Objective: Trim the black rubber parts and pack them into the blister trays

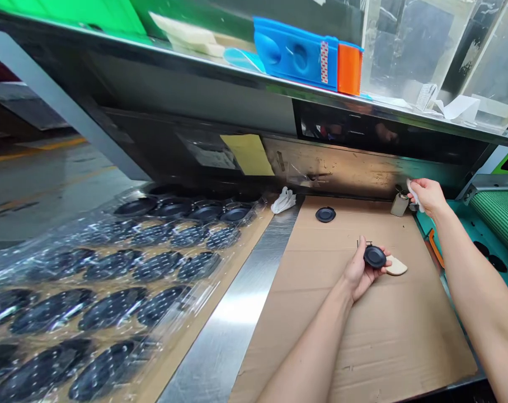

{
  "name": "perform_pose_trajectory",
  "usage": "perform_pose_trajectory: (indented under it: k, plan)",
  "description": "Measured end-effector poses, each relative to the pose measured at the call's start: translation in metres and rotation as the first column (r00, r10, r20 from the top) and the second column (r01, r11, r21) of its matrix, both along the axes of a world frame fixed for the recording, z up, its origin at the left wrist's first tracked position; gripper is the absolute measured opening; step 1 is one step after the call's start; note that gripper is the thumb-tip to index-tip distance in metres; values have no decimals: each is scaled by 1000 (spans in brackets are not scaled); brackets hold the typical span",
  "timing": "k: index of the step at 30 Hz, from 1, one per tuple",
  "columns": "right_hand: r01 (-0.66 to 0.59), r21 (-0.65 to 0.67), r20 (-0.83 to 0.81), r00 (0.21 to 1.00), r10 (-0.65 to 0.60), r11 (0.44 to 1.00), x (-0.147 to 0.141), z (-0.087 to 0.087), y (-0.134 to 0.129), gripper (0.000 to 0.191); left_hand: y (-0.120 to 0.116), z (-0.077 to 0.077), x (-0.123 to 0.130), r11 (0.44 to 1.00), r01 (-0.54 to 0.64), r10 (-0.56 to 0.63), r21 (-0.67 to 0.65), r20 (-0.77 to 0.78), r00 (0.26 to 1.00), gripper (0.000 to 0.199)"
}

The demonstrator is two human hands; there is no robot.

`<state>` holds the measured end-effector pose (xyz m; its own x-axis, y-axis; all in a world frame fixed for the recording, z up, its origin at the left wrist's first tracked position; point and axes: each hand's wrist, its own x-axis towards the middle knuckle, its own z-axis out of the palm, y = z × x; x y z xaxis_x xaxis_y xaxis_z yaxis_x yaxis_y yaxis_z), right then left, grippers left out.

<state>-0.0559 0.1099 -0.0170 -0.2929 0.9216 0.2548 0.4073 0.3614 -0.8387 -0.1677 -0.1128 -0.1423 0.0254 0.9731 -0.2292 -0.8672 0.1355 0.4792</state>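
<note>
A: What does each grip hold?
B: The left hand (357, 275) is closed on a round black part (375, 257), thumb on one side and fingers beneath. The right hand (428, 195) pinches a white cloth (410, 190), fingertips together.

A: What is concealed?
B: The underside of the held part, and one end of a beige wedge-shaped piece (397, 267), behind the left fingers. Both forearms are cut off by the frame.

A: And the pose?
B: The left forearm rises from the lower edge, palm upward, over a cardboard sheet (388, 336); the right reaches in from the right edge, its hand just beside a small metal container (400, 205).

A: The part's orientation?
B: Its face is turned up toward the viewer; the outline being round, a long axis cannot be told.

A: Farther out?
B: A second black part (325, 214) lies flat on the cardboard. Left of the bare metal table (237, 308), a clear plastic tray (195, 302) bears rows of black pieces, blurred by glare.
</note>
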Motion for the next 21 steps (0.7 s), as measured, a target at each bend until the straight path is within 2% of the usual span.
perform_pose_trajectory:
  k: [1, 2, 4, 6, 9, 10, 12, 14, 15, 18, 21]
  plan:
    - [-84, -131, -134, 989, 66, 988, 1, -7, -17, 26, 0, 0, -2, 1000, -21, 21, 2, -9, 1000, 55]
    - [-191, -234, -235, 963, 135, 953, 3, -16, -35, 26, 0, 1, -3, 999, -46, 46, 1, -29, 998, 53]
    - [-365, -355, -346, 906, 242, 861, 10, -36, -69, 28, -1, 2, -4, 995, -102, 101, -9, -94, 990, 51]
    - [-445, -405, -403, 871, 281, 799, 20, -57, -97, 33, -2, 2, -4, 991, -130, 125, -20, -162, 979, 53]
    - [-482, -411, -402, 858, 320, 774, 36, -78, -122, 39, -2, 0, -3, 995, -95, 91, -12, -212, 973, 57]
    - [-469, -388, -360, 870, 338, 793, 39, -83, -126, 39, -2, -1, -2, 997, -75, 72, -5, -218, 973, 57]
    - [-405, -273, -215, 910, 355, 872, 43, -88, -133, 35, -2, -2, -1, 999, -37, 34, -9, -229, 973, 54]
    - [-347, -82, -55, 938, 344, 934, 42, -92, -140, 29, -2, -2, 0, 999, -13, 4, -33, -246, 969, 52]
    - [-337, 19, 14, 941, 337, 941, 40, -93, -143, 25, -2, -2, 2, 999, -13, 0, -47, -257, 966, 51]
    - [-369, 246, 183, 926, 331, 896, 32, -100, -153, 19, -1, -4, 6, 995, -57, 31, -77, -303, 953, 51]
    - [-395, 358, 306, 906, 294, 846, 27, -109, -156, 18, 1, -8, 11, 991, -97, 53, -97, -386, 921, 53]
